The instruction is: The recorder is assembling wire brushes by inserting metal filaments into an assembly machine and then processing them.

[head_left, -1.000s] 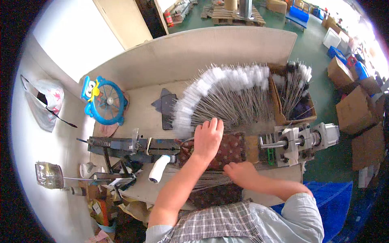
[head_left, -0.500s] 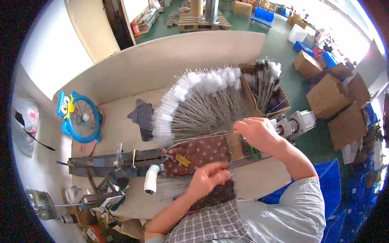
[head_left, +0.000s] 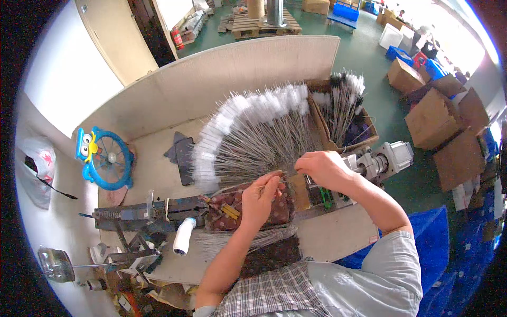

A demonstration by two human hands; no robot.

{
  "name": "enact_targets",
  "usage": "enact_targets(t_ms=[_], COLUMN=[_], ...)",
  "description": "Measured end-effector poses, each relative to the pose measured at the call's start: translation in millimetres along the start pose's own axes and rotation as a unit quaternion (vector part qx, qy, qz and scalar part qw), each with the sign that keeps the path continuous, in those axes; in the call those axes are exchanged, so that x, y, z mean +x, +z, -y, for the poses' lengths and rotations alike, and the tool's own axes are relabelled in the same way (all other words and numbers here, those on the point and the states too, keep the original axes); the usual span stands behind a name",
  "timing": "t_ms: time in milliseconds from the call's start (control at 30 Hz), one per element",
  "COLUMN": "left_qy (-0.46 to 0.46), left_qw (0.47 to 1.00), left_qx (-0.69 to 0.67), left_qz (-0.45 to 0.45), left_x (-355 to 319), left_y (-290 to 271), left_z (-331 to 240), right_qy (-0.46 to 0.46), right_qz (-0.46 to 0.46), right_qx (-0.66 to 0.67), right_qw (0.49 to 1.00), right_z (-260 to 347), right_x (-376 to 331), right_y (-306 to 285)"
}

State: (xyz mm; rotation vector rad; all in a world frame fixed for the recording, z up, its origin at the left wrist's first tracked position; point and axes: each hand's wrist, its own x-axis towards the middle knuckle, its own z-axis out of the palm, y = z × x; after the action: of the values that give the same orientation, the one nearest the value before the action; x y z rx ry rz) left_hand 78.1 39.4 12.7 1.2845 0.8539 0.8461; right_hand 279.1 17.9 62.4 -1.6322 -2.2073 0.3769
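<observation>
**Wire brush handling at the bench: present state and risks**

We see both hands working at the near edge of a wide fan of thin wire-stemmed brushes [head_left: 253, 134], white tufts outward, spread across the bench [head_left: 153, 158]. The left hand [head_left: 261, 195] has its grip pinched closed on what appears to be a single thin wire stem; the right hand [head_left: 322, 168] is likewise closed on the stem ends where the fan converges. The two hands sit just beside each other, above a dark red patterned cloth [head_left: 248, 208].

To the right of the fan, a cardboard box [head_left: 346, 124] holds more brushes standing tilted. A metal spindle machine [head_left: 380, 161] lies just right of the right hand. A long metal fixture [head_left: 142, 211] runs along the left of the bench, with a white cylinder [head_left: 184, 236] near it. A second, loose bundle of bare wires [head_left: 243, 240] lies under the left forearm. A small blue fan [head_left: 105, 158] stands at the far left.

Risks, in our judgement:

- Neighbouring stems may drag along with the pinched one, since they overlap closely at the convergence.
- The left forearm may sweep the loose wire bundle off the bench edge.
- Thin stems may bend if pulled sideways rather than along their length.
- The right hand works near the spindle machine; contact is possible.
</observation>
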Motion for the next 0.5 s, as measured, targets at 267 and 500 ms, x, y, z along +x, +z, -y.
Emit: enact_targets(t_ms=[267,500], left_qy=[-0.057,-0.066], left_qw=[0.995,0.996], left_qx=[-0.076,0.044], left_qz=[-0.015,-0.033], left_x=[3.4,-22.6], left_y=[-12.8,-24.7], left_z=[24.8,-12.4], right_qy=[0.006,0.005], right_qz=[0.055,0.128], right_qx=[0.115,0.078], right_qw=[0.992,0.989], right_z=[-11.4,3.1], right_x=[-5.1,-0.5], right_y=[3.5,-11.2])
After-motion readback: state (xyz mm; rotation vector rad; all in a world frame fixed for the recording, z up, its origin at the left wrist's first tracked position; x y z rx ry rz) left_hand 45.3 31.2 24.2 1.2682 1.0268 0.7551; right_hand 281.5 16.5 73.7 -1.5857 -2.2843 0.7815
